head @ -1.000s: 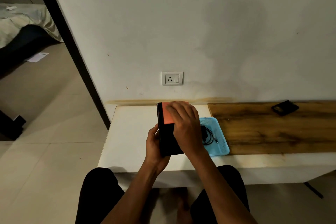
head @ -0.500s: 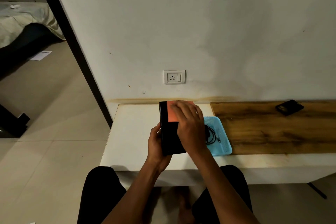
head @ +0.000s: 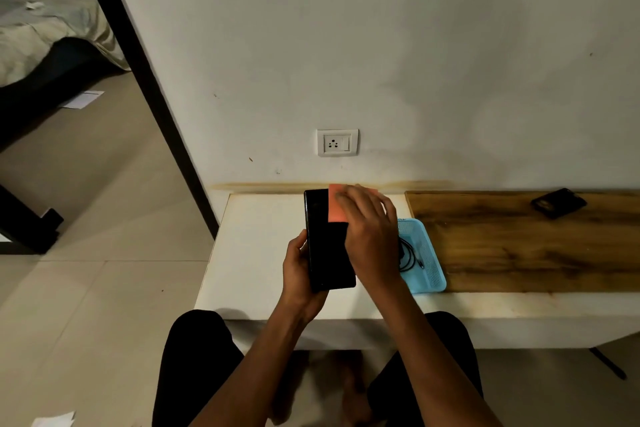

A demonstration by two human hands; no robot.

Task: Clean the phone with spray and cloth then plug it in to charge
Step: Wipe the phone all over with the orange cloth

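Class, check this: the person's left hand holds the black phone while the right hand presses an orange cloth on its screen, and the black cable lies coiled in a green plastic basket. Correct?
One detail is wrong. The head view shows the coiled black cable lying in a light blue plastic basket, not a green one. The rest stands: the left hand holds the black phone and the right hand presses the orange cloth on its screen.

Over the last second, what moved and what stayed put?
The right hand slid the orange cloth slightly rightward across the phone, baring more of the screen's left side. The left hand still grips the phone's lower edge. The cable remains in the blue basket.
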